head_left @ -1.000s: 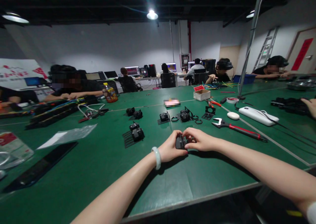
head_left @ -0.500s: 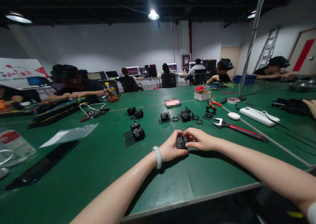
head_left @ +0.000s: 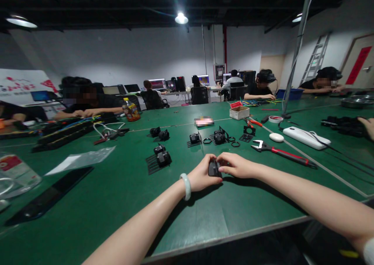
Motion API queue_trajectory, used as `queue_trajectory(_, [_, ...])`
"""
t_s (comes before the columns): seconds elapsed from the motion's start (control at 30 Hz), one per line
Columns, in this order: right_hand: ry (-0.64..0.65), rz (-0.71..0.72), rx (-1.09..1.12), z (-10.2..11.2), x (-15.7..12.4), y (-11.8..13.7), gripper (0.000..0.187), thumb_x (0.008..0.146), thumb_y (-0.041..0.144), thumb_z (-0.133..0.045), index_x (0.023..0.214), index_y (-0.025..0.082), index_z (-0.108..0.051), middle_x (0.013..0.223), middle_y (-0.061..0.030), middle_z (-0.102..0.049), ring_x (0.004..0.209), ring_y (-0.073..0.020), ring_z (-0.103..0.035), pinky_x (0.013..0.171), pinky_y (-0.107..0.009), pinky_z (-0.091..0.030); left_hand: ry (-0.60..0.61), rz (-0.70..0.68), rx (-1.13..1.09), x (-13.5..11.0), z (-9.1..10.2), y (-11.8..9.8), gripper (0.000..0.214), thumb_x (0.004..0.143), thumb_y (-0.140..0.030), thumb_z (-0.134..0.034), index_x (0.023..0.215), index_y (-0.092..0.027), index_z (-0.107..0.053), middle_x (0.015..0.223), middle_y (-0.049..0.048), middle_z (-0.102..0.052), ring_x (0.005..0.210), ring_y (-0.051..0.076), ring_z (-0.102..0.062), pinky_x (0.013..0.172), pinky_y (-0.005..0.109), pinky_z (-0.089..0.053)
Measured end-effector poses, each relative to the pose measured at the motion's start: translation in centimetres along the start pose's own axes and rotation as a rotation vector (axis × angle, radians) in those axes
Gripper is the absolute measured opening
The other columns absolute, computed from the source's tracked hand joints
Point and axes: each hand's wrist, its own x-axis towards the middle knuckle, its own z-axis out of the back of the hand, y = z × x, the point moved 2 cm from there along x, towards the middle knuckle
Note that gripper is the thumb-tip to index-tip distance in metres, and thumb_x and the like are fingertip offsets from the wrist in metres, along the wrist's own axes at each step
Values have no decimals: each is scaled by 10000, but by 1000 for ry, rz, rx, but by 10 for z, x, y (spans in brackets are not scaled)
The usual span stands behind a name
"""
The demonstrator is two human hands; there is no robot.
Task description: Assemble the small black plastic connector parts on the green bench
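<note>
Left fingers (head_left: pixel 207 159) hold a black part (head_left: pixel 214 169) — right fingers (head_left: pixel 226 169) against it.

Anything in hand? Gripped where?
A black part, in the left hand: thumb by its near end, fingers around its far end. The right hand touches the part's right side; whether it grips can't be told.

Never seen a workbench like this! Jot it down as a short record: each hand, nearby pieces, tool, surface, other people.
Left hand: holds a small black part
Right hand: at the same part's other side; whether it grips is unclear
Wrist: pale bangle, left arm
Nearby pieces: black rings and black assemblies beyond the hands
Tool: wrench, red and black handle
Surface: green table
Other people: several, including one in headgear
</note>
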Motion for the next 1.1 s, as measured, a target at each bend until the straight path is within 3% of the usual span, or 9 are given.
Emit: queue_trajectory(1.1, [30,-10,-36,-3,3,-1,213,804,307,-374,870,152,-505,797,-46,-523,720,-136,-471,654,-256,-367,-23,9,-33,-1,-2,1,525,555,-246,-606,1000,-168,-338,900,7,-410,807,143,-420,716,269,-381])
